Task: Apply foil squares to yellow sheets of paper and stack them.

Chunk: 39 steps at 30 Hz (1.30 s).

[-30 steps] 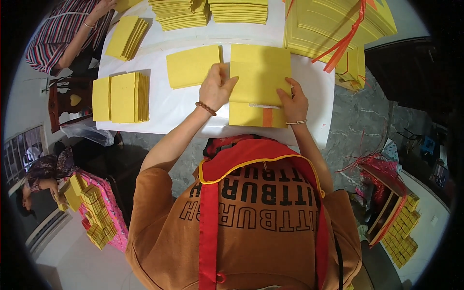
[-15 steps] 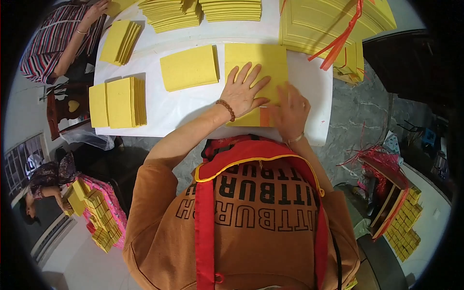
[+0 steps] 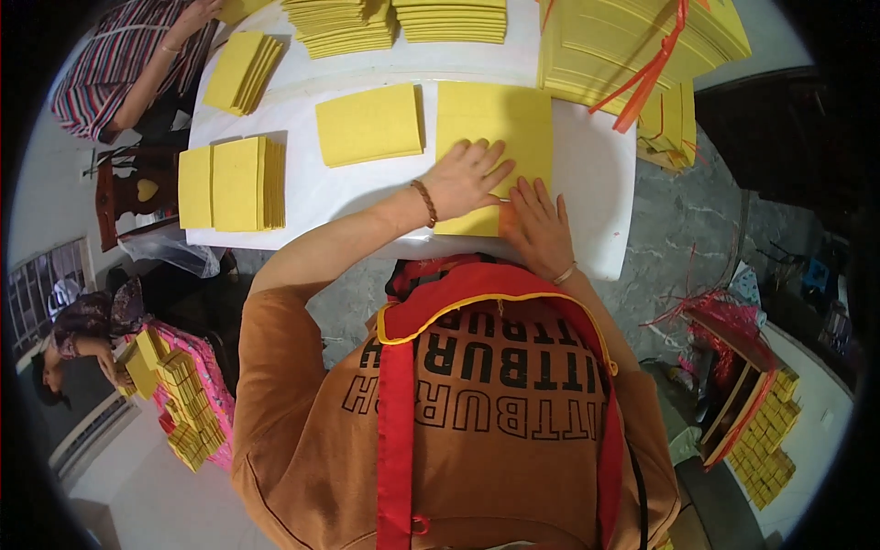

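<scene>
A yellow paper sheet point(image 3: 495, 103) lies on the white table before me, with its lower part seeming folded up. Across its middle rests my left hand point(image 3: 466, 179), palm down, fingers stretched and a little apart, a beaded bracelet at the wrist. My right hand point(image 3: 539, 227) lies on the sheet's lower right edge with its fingers extended. A bit of orange shows beside that palm, mostly covered. Left of the sheet is a thin stack of yellow papers point(image 3: 370, 126). Neither hand grips anything that I can see.
Yellow bundles point(image 3: 243, 183) stand at the table's left, with further stacks point(image 3: 449, 20) at the back. Large yellow sheets point(image 3: 605, 55) with red ribbon point(image 3: 651, 73) are piled at the back right. One person point(image 3: 137, 73) works at far left, another point(image 3: 87, 339) below.
My right hand, blurred before, has come down flat onto the sheet's lower right. My left hand's fingers have drawn closer together and lower on the sheet. The whole view has shifted slightly.
</scene>
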Tool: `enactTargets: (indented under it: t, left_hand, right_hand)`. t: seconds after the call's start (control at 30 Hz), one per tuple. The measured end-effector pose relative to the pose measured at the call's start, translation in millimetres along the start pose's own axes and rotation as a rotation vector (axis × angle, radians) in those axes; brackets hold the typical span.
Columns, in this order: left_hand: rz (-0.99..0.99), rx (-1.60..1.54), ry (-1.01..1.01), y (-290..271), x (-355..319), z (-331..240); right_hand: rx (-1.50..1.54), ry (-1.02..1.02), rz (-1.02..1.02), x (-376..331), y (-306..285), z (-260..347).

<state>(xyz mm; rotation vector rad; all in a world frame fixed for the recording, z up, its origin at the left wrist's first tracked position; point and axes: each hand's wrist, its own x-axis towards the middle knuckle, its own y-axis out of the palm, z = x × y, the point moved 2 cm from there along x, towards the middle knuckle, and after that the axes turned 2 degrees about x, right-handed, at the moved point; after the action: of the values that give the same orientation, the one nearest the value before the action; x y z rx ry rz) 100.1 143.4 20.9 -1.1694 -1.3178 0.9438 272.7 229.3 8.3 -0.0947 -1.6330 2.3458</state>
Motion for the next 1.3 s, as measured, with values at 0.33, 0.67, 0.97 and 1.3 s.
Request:
enactTargets:
  t: [0.33,0.67,0.97,1.3]
  left_hand:
    - [-0.242,0.105,-0.067,-26.2,-2.7,-5.1]
    - [-0.162,0.41,-0.395,-8.4,-112.1,114.7]
    - [0.202,0.171,-0.508,2.2,-103.3,112.0]
    - [0.297,-0.04,-0.59,19.3,-113.8,112.7]
  right_hand:
    - [0.983,0.35,-0.284,-0.5,-29.5,-27.2]
    - [0.689,0.273,-0.316,1.2,-9.3,-28.1]
    - [0.582,0.264,-0.314,0.1,-2.9,-24.5]
    - [0.429,0.112,-0.314,7.3,-13.6,-31.8]
